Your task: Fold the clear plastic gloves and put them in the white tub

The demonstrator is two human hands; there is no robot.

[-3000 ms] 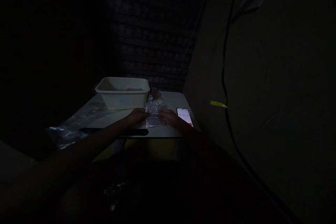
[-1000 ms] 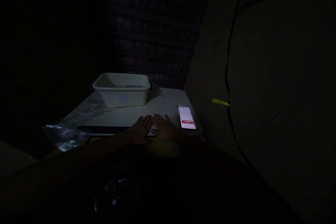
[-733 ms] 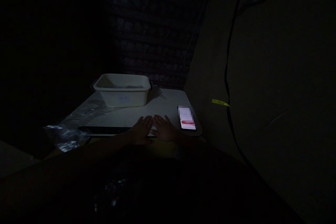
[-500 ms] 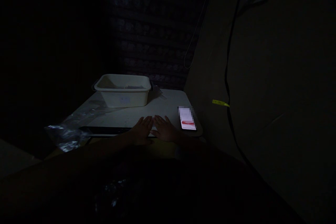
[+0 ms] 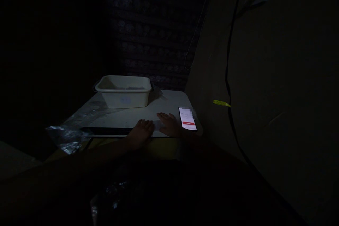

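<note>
In the dim head view, my left hand (image 5: 141, 133) rests at the near edge of a white tabletop (image 5: 169, 100), fingers lying forward with nothing visible in them. Beside it, a short gap to the right, my right hand (image 5: 168, 125) lies on the table with its fingers stretched out and empty. Just right of that hand, nearly touching by the look of it, is a lit phone (image 5: 188, 119) showing a red bar on its screen. Both forearms fade into shadow.
A cream plastic tub (image 5: 124, 98) stands at the back left, its contents too dark to name. Clear plastic film (image 5: 67, 139) hangs over the table's left front corner. A black cable (image 5: 228, 67) with a yellow tag (image 5: 220, 102) runs down the right wall.
My hands have moved apart; the right one shifted slightly up and right toward the phone, and its fingers now point left. The left fingers look drawn in a little.
</note>
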